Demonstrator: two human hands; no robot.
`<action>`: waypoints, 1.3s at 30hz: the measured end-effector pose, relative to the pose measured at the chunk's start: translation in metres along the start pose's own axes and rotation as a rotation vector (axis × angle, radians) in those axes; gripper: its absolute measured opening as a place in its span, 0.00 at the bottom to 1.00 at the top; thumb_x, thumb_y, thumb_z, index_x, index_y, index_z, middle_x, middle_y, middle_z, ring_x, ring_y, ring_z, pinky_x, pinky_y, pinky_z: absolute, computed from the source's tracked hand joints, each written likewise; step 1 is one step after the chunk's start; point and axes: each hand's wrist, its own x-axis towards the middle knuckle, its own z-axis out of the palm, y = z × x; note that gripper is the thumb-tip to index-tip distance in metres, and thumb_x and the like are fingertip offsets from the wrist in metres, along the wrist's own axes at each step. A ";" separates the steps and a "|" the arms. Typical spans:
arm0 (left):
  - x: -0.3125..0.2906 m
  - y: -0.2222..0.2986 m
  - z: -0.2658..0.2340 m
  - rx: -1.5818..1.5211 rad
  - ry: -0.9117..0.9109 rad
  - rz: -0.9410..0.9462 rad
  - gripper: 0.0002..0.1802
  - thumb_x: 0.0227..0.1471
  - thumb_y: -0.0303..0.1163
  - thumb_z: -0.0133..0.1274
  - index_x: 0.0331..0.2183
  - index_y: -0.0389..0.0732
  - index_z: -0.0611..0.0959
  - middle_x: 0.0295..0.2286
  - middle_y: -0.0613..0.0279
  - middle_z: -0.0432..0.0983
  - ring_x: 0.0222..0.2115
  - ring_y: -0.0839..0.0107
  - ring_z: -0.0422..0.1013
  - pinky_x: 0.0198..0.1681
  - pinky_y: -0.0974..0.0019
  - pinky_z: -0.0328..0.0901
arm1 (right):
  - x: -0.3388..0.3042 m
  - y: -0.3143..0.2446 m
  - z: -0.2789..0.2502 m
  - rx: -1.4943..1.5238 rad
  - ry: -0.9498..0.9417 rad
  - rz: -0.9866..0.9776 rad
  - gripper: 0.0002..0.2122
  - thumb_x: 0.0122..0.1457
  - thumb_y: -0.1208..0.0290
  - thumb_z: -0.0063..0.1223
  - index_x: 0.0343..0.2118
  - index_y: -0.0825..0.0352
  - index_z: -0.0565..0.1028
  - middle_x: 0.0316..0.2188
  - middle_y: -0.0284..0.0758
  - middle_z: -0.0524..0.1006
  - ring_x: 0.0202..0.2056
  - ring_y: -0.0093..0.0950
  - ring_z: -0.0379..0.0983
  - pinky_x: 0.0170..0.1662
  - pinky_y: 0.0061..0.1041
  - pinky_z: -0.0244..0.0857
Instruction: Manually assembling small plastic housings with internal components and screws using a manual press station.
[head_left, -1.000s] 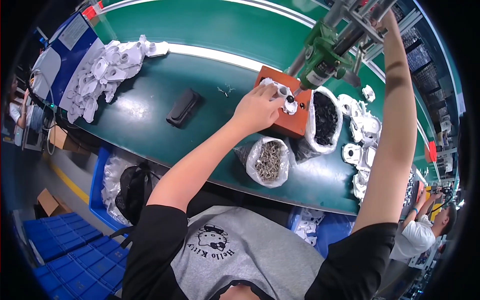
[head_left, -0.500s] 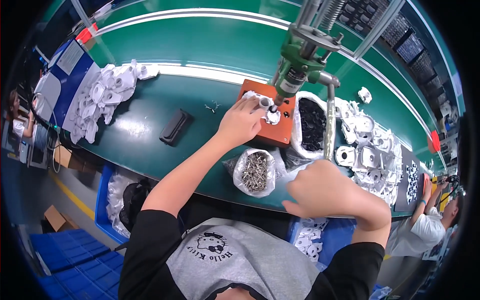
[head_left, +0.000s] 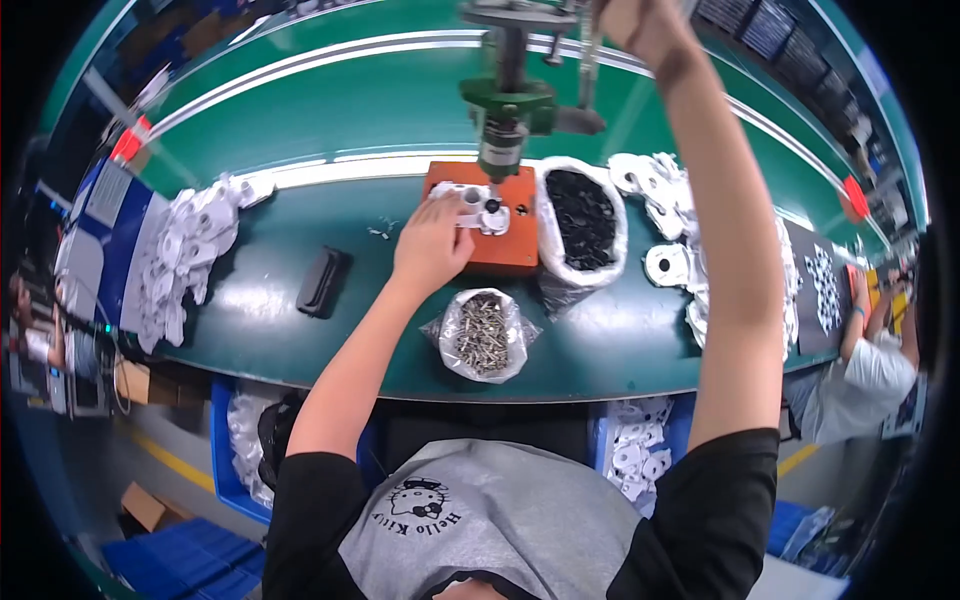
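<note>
We seemed midway through one white part (head_left: 484, 216), black piece (head_left: 492, 206) in place, left hand (head_left: 432, 248) clamped on it atop the orange block (head_left: 512, 250) under the green press (head_left: 507, 105), right hand (head_left: 642, 28) by the lever (head_left: 588, 70), grip unclear, while the leftward pile (head_left: 195, 245) apparently remained undone.

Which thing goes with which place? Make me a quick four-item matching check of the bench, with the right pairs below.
1. Left hand
2. Black case
3. Bag of black pieces
4. Bag of metal pieces

A. Just right of the orange block
B. On the tabletop, left of the left forearm
C. On the white part
D. Between the orange block and the table's near edge

Pairs: 1-C, 2-B, 3-A, 4-D
</note>
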 end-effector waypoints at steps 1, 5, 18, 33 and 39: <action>-0.005 -0.003 -0.003 0.031 0.008 -0.035 0.22 0.41 0.27 0.52 0.42 0.35 0.71 0.38 0.49 0.73 0.42 0.50 0.69 0.53 0.55 0.60 | 0.025 0.028 -0.032 0.487 -0.567 0.239 0.13 0.55 0.54 0.52 0.26 0.60 0.71 0.19 0.27 0.72 0.22 0.20 0.69 0.26 0.19 0.63; -0.008 -0.006 -0.007 0.032 -0.068 -0.129 0.31 0.44 0.33 0.52 0.52 0.36 0.66 0.52 0.48 0.62 0.56 0.54 0.55 0.62 0.51 0.44 | -0.031 0.085 -0.054 -0.189 -0.051 0.266 0.27 0.61 0.48 0.39 0.49 0.71 0.66 0.37 0.39 0.75 0.41 0.29 0.70 0.46 0.30 0.62; 0.029 0.010 -0.034 -0.426 -0.152 -0.332 0.19 0.41 0.21 0.50 0.41 0.37 0.74 0.50 0.48 0.61 0.55 0.54 0.55 0.55 0.58 0.55 | -0.336 0.081 -0.199 -1.768 0.504 0.003 0.20 0.47 0.71 0.56 0.46 0.65 0.71 0.54 0.42 0.64 0.55 0.43 0.59 0.56 0.37 0.50; 0.037 -0.074 -0.073 -1.346 0.215 -0.818 0.17 0.49 0.29 0.49 0.42 0.35 0.71 0.36 0.53 0.71 0.34 0.62 0.72 0.35 0.60 0.71 | -0.357 0.144 -0.199 -1.837 0.735 -0.092 0.29 0.43 0.72 0.54 0.53 0.69 0.64 0.62 0.51 0.50 0.58 0.51 0.54 0.57 0.43 0.48; 0.104 -0.135 0.020 -0.923 0.399 -0.717 0.21 0.46 0.26 0.52 0.43 0.33 0.70 0.38 0.49 0.72 0.38 0.62 0.72 0.40 0.67 0.67 | -0.363 0.149 -0.219 -1.923 0.746 -0.080 0.29 0.45 0.73 0.54 0.54 0.68 0.64 0.62 0.48 0.50 0.60 0.46 0.52 0.56 0.46 0.48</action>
